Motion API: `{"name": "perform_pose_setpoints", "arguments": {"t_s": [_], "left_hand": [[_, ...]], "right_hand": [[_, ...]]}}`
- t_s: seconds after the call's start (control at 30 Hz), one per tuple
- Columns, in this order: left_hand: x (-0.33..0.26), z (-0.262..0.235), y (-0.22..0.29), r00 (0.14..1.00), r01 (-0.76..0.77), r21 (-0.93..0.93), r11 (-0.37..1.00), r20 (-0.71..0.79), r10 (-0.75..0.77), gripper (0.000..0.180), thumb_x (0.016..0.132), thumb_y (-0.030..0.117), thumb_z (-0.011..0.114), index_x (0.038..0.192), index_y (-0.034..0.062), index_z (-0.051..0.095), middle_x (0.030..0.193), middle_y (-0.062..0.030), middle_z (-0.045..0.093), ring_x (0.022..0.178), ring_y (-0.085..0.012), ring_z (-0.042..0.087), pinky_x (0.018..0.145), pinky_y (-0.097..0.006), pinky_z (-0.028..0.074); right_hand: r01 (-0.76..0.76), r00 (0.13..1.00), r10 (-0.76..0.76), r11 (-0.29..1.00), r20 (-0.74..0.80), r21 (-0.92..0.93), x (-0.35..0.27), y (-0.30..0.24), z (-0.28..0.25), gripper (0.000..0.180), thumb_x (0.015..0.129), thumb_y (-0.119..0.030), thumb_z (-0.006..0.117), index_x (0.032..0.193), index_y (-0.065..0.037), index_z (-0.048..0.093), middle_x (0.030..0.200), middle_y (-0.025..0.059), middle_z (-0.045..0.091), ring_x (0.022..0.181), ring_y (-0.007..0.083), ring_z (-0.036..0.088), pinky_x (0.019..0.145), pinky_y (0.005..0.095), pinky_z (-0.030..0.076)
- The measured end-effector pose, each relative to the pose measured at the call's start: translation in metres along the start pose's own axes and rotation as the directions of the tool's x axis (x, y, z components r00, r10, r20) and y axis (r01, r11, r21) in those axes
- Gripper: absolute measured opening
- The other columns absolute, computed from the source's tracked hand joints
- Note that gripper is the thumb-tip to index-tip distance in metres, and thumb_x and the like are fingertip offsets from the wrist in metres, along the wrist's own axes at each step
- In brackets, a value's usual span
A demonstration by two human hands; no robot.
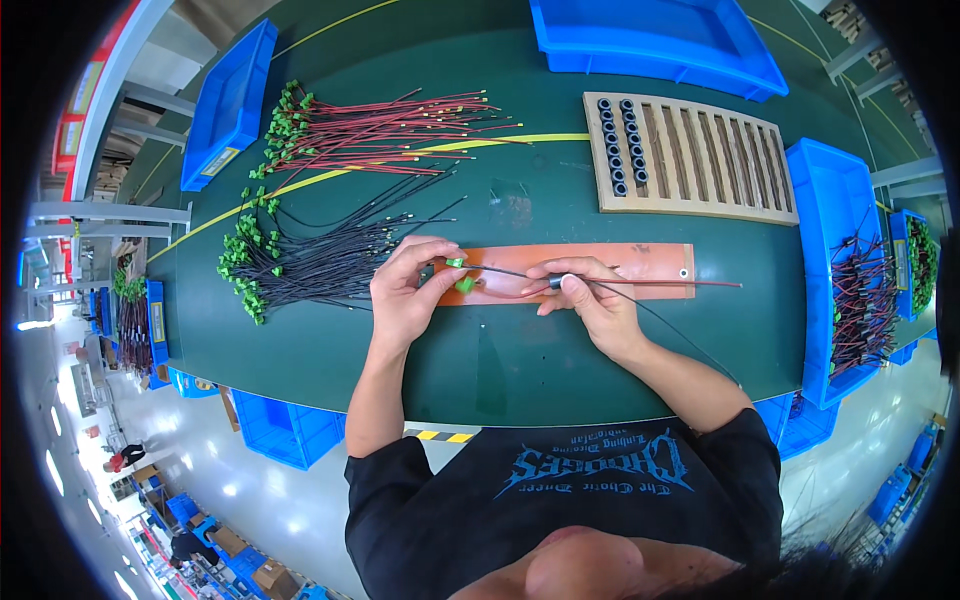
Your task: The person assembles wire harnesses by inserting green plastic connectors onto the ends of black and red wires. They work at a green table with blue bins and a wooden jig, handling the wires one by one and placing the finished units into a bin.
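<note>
Head view: a worker is holding a red wire (718, 284) and a black wire (498, 269) over an orange mat (655, 260).
The left hand (405, 295) is pinching a green plug (456, 262) near the mat's left end; the right hand (598, 308) is gripping a black ring (556, 282) above its middle, the wires running lengthwise, their free ends pointing right beyond it.

So it's a big workshop kinda place. Dark green counter (560, 385) with a yellow line (555, 137) running across it, pale metal post (118, 72) up at the left. Floor (250, 510) is light grey and shiny, catching bright spots. Blue boxes (184, 506) and cardboard cartons (275, 578) crowd the lower left, near a row of white strip lights (54, 468).
</note>
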State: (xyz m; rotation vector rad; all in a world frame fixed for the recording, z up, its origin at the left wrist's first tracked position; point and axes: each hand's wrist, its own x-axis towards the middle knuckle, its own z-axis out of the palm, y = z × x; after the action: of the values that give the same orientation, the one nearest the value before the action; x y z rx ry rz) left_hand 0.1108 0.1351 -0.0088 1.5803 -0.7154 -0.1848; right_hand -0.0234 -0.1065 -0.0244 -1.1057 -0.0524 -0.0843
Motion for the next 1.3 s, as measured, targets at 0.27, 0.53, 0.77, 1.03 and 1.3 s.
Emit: {"name": "perform_pose_setpoints", "arguments": {"t_s": [0.27,0.53,0.77,1.03,1.3], "left_hand": [[0.000,0.001,-0.001,1.000,-0.018,0.141,0.990,0.018,0.016,0.037,0.079,-0.017,0.073,0.113,-0.0032,0.069,0.105,-0.0131,0.068,0.100,-0.0223,0.069,0.087,-0.032,0.058],[-0.001,0.013,0.007,0.982,0.187,0.255,0.949,-0.033,-0.185,0.040,0.078,-0.014,0.075,0.115,0.0002,0.071,0.102,-0.0113,0.071,0.100,-0.0197,0.069,0.085,-0.030,0.057],[0.009,-0.007,0.023,0.995,0.001,0.471,0.882,0.087,-0.047,0.030,0.085,-0.004,0.073,0.115,-0.0012,0.069,0.093,-0.0099,0.073,0.081,-0.0177,0.069,0.076,-0.028,0.056],[-0.003,-0.020,0.037,0.806,0.541,0.055,0.839,0.251,-0.536,0.027,0.083,-0.003,0.078,0.109,-0.0041,0.071,0.096,-0.0087,0.074,0.079,-0.0130,0.070,0.072,-0.027,0.057],[0.003,-0.010,0.034,0.966,0.169,0.280,0.945,0.141,-0.215,0.021,0.075,-0.007,0.081,0.096,-0.0023,0.076,0.095,-0.0107,0.074,0.093,-0.0197,0.072,0.081,-0.031,0.058]], "right_hand": [[-0.018,1.000,0.019,0.997,-0.008,0.081,-0.001,0.002,0.000,0.025,0.109,-0.015,0.048,0.128,0.000,0.056,0.125,0.0199,0.064,0.103,0.0277,0.070,0.078,0.0333,0.061],[0.036,0.999,-0.037,0.999,0.013,0.008,0.001,0.001,0.002,0.022,0.109,-0.011,0.048,0.126,0.000,0.058,0.124,0.0185,0.064,0.104,0.0271,0.070,0.077,0.0328,0.060],[0.080,0.996,-0.078,0.995,0.033,-0.061,0.001,0.003,0.002,0.021,0.108,-0.006,0.046,0.125,-0.001,0.057,0.125,0.0190,0.062,0.108,0.0295,0.069,0.078,0.0345,0.060],[0.053,0.998,-0.053,0.998,0.016,-0.044,0.001,0.002,0.004,0.021,0.107,-0.006,0.048,0.125,0.000,0.057,0.124,0.0174,0.064,0.109,0.0255,0.069,0.082,0.0328,0.059],[0.033,0.999,-0.031,0.997,0.028,-0.075,-0.001,0.002,0.006,0.020,0.105,-0.002,0.049,0.125,0.000,0.054,0.125,0.0166,0.065,0.113,0.0230,0.067,0.087,0.0333,0.057]]}}
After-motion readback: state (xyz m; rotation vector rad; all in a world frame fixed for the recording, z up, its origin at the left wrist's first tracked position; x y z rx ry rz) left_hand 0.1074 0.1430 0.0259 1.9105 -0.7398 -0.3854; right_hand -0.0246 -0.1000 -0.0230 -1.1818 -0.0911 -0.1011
